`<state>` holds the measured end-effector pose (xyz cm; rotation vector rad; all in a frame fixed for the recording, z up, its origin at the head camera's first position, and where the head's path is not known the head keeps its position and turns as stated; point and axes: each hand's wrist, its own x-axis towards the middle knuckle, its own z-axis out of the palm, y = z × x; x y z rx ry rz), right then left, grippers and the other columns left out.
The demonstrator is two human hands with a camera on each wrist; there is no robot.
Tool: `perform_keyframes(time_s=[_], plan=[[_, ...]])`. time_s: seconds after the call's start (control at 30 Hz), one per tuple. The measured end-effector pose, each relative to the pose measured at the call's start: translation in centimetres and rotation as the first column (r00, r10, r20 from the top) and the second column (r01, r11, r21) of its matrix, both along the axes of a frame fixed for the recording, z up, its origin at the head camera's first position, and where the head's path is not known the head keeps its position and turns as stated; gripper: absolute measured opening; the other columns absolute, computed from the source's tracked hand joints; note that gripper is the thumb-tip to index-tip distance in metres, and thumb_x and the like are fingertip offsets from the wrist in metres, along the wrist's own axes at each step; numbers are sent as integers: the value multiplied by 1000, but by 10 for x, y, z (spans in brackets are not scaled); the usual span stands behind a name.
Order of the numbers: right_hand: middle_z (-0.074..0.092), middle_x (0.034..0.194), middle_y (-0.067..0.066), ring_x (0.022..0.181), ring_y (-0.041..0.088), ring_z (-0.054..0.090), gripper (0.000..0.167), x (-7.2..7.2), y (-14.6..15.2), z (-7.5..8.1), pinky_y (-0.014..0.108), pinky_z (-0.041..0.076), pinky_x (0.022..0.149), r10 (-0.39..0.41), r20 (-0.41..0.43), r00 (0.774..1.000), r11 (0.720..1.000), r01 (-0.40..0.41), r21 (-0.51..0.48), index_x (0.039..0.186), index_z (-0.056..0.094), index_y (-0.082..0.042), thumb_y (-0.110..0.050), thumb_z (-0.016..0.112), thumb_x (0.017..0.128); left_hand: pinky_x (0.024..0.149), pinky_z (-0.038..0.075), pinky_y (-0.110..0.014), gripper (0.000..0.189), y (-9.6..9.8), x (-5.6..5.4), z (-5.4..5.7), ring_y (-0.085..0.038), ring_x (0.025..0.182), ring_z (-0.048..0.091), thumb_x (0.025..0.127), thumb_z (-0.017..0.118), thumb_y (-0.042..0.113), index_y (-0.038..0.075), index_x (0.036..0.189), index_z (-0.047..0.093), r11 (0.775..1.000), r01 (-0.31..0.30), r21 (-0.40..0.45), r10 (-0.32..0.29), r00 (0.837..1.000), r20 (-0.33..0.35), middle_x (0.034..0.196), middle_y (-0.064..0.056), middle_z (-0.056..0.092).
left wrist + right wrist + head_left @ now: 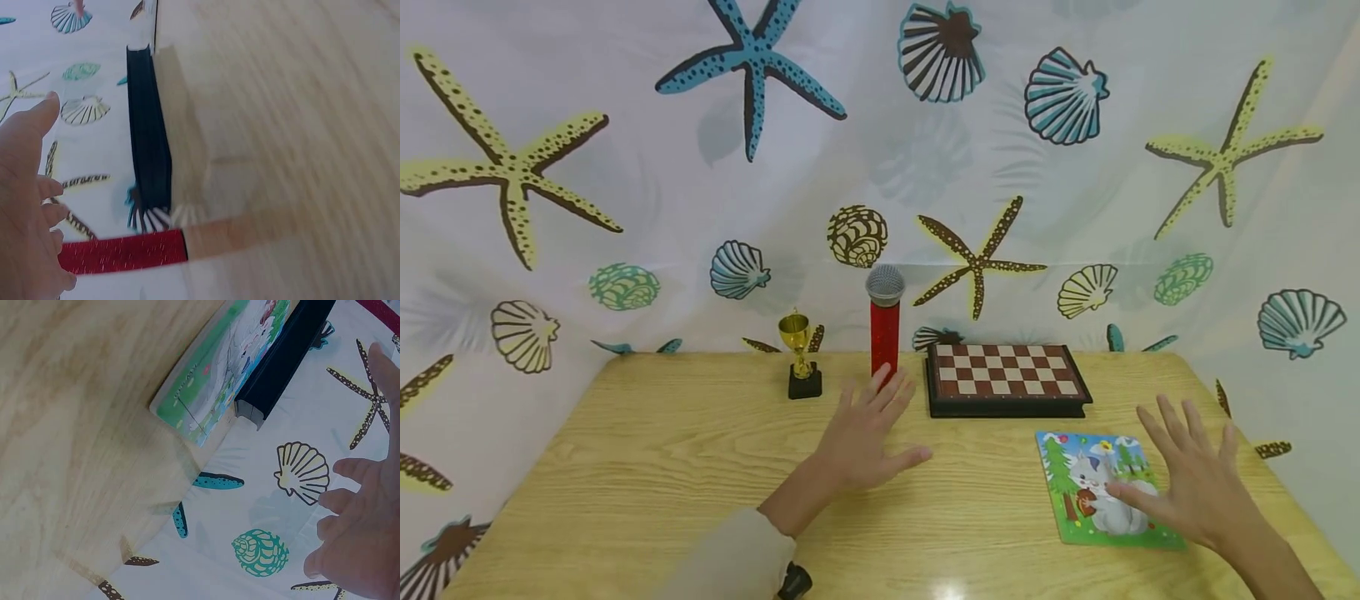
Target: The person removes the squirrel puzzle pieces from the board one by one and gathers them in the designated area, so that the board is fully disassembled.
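My left hand [865, 446] hovers over the middle of the table with its fingers spread, holding nothing. Its fingertips overlap the lower part of a red microphone [884, 329] with a silver mesh head, which stands upright. On the right, my right hand [1198, 479] is spread too and holds nothing; it overlaps the right side of a squirrel picture puzzle [1105, 492] lying flat. A chessboard box [1006, 375] with brown and cream squares lies behind, between the two hands. In the left wrist view its dark side [149, 125] shows beyond the hand.
A small gold trophy cup [797, 350] on a black base stands at the back, left of the microphone. The wooden table [647, 467] ends at a white cloth [820, 183] printed with starfish and shells. A dark object [794, 581] shows by the left sleeve.
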<state>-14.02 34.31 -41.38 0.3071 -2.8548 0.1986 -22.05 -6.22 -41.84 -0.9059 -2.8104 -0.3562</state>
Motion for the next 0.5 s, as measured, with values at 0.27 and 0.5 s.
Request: perform_keyframes(time_s=[0.27,0.5], plan=[[20,156,22,144,43,14,100,13,-2,-8,79,9,98,16,52,999,1000,-15,-2,153,20,-13,-60,66,77,113,15,-61,86,42,1,-12,-25,149,12,87,45,68,17,152,23,995,96,-27,-95,994,54,160,-4,19],[29,150,28,131,51,35,98,17,-6,-13,70,28,99,15,173,985,999,-8,-43,149,26,-4,-60,66,79,114,17,-60,85,74,1,-21,-21,149,10,87,41,70,20,153,19,990,131,-47,-123,982,144,161,-1,16]])
